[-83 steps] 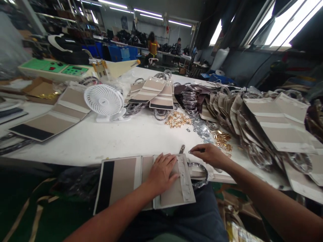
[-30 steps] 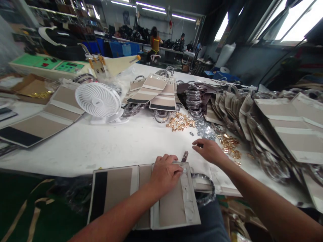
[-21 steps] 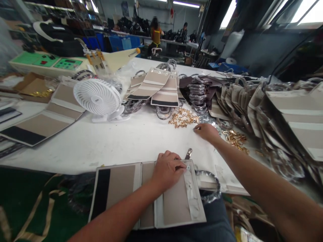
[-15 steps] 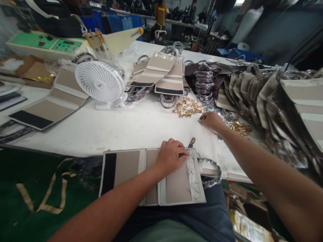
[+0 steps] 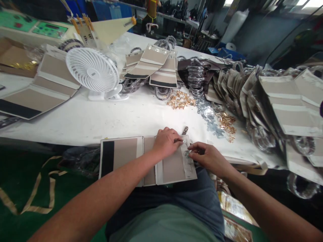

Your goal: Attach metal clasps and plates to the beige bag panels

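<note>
A beige bag panel (image 5: 173,169) with white strips and a black band lies across my lap and the table's front edge. Over its upper edge, my left hand (image 5: 166,143) is closed, fingers bent and thumb pressed down beside the white end strip. My right hand (image 5: 207,156) is at that strip, fingertips pinching a small grey metal plate (image 5: 187,154) against it. A short dark tab with a metal end (image 5: 185,130) sticks out past the upper edge. Golden prong fittings (image 5: 181,99) and grey metal plates (image 5: 214,126) lie in loose heaps farther up the table.
A white fan (image 5: 93,70) stands at left on the white table (image 5: 121,114). Stacked bag panels (image 5: 285,104) with plastic-wrapped handles crowd the right side. More panels (image 5: 151,60) lie behind the fittings. Another gold heap (image 5: 225,122) is at right. A person (image 5: 152,10) is far back.
My right hand has come from beside the gold fittings down to the panel's white end strip. My left hand stays on the panel. The camera view has shifted.
</note>
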